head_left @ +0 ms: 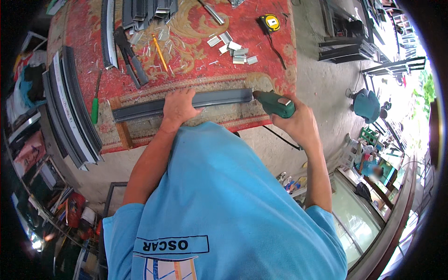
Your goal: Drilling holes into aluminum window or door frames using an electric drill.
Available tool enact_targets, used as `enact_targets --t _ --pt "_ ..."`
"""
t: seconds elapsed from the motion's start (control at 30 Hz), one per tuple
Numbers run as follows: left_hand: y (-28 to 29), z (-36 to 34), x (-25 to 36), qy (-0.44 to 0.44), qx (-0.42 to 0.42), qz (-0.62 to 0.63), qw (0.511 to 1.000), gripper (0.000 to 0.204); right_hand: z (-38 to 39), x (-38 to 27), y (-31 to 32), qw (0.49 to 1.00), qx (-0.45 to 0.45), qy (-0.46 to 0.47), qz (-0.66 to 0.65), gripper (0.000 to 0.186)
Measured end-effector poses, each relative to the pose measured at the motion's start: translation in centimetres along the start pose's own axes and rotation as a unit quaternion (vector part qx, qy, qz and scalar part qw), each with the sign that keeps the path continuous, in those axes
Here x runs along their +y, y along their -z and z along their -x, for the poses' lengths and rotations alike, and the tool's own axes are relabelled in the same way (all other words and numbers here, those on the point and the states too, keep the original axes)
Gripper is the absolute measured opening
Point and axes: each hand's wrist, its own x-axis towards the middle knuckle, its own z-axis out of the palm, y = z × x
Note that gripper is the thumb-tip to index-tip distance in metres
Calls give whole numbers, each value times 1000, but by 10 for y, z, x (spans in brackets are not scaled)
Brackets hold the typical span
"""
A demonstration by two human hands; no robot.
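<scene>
A dark grey metal profile (224,96) lies along the near edge of a red patterned carpet (196,65) covering the table. My left hand (179,107) rests over the profile's middle, fingers wrapped across it. Closed around a green power drill (278,104) is my right hand (302,122); the drill's nose points at the profile's right end. From here I cannot tell whether its tip touches the metal. Under the profile's left end runs a wooden strip (124,134).
Beyond the profile lie a yellow pencil (159,52), a black-handled hand tool (131,59), small cut metal pieces (239,52) and a yellow tape measure (270,22). A green-handled screwdriver (95,106) and stacked profiles (70,107) are at left. Another person (371,170) is far right.
</scene>
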Motion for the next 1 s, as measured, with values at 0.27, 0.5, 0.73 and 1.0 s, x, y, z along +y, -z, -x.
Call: enact_targets --t 0.27,0.5,0.73,1.0 --pt "1 -6 -4 4 -6 5 1000 60 -18 -6 -6 999 -16 1 51 52" --pt "-2 -1 -1 -23 30 -5 999 58 -24 -17 5 997 -47 -1 61 48" --pt "-3 2 -3 -27 35 -7 999 60 -23 -25 2 992 -49 20 115 49" --pt "-6 2 -3 -28 36 -24 999 64 -18 -21 2 985 -43 44 159 55"
